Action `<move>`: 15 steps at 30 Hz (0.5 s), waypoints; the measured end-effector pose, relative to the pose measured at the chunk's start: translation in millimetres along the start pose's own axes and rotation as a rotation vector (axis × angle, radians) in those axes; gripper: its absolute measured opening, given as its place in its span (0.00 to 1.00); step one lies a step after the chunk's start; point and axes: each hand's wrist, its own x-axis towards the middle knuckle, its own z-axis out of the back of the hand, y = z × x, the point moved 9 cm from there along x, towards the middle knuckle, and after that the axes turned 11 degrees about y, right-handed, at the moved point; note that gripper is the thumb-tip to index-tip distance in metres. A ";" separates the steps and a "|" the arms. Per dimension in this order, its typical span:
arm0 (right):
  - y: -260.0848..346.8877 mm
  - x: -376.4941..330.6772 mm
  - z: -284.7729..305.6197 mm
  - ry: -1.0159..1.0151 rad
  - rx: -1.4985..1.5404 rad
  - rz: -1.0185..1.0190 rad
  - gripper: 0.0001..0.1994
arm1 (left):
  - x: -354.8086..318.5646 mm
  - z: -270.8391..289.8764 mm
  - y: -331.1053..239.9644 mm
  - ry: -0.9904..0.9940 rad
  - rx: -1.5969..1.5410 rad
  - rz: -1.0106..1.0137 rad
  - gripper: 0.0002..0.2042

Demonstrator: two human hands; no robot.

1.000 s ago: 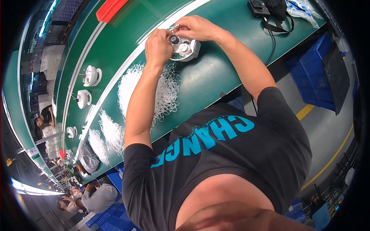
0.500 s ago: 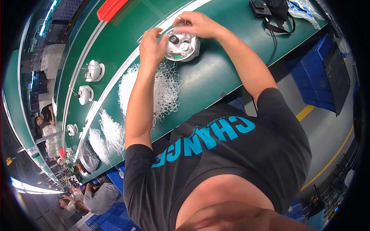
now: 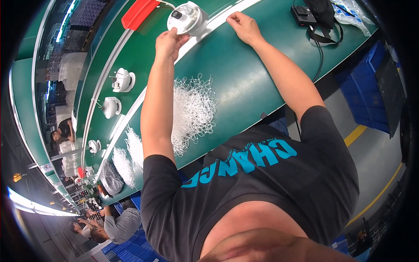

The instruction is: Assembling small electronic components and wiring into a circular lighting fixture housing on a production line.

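A white round camera unit (image 3: 190, 22) with a black lens part stands at the back of the bench, on the green strip beyond the white rail. My left hand (image 3: 170, 43) grips its near left edge with thumb and fingers. To the right of the unit, apart from it, my right hand (image 3: 245, 29) hovers over the bench with its fingers curled together; whether anything small is in them is hidden. Below my left hand lies a heap of thin white looped strands (image 3: 194, 113), partly covered by my left forearm.
A red bin (image 3: 139, 14) sits left of the unit. More white units (image 3: 124, 81) stand along the strip on the left. At the right end of the bench lie a black box-shaped device (image 3: 303, 15), a strap and a plastic bag (image 3: 351, 15). Blue crates (image 3: 364, 87) stand beyond the bench edge.
The camera unit has moved from the near side of the white rail to the far side, with my left hand on it. My right hand has come off it and shifted right.
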 end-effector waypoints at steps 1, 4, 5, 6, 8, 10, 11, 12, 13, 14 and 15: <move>-2.4 0.1 0.1 -0.003 0.000 0.003 0.15 | 15.0 4.1 2.3 0.002 0.001 -0.004 0.14; -10.0 -11.3 -10.2 0.074 -0.004 -0.045 0.14 | 41.4 42.8 30.4 -0.211 -0.068 0.056 0.11; -4.7 -9.0 -13.2 0.071 0.005 -0.030 0.14 | 46.6 50.9 32.7 -0.214 -0.069 0.064 0.11; -5.0 -8.0 -13.4 0.063 0.010 -0.025 0.13 | 50.3 54.2 35.7 -0.235 -0.088 0.057 0.11; -8.6 -1.3 -19.4 0.058 0.006 -0.006 0.13 | 53.2 66.0 41.8 -0.246 -0.159 0.008 0.12; -5.0 3.1 -20.8 0.104 -0.029 -0.051 0.13 | 44.1 52.3 53.0 -0.133 -0.214 0.147 0.15; -6.8 3.6 -18.9 0.108 -0.028 -0.066 0.13 | 31.1 36.8 55.5 -0.076 -0.180 0.254 0.16; -5.3 3.1 -11.1 0.023 -0.044 0.014 0.13 | 24.2 18.9 59.3 0.075 0.016 0.275 0.16; -5.5 1.8 -4.1 -0.064 -0.060 0.096 0.13 | 4.6 -1.2 54.7 0.203 0.329 0.249 0.15; -15.7 -0.1 -11.5 -0.036 -0.087 0.063 0.13 | -21.6 -15.6 57.7 0.304 0.596 0.243 0.14; -13.5 -0.1 -17.3 -0.022 -0.083 0.060 0.13 | -44.2 -25.1 60.9 0.395 0.862 0.224 0.14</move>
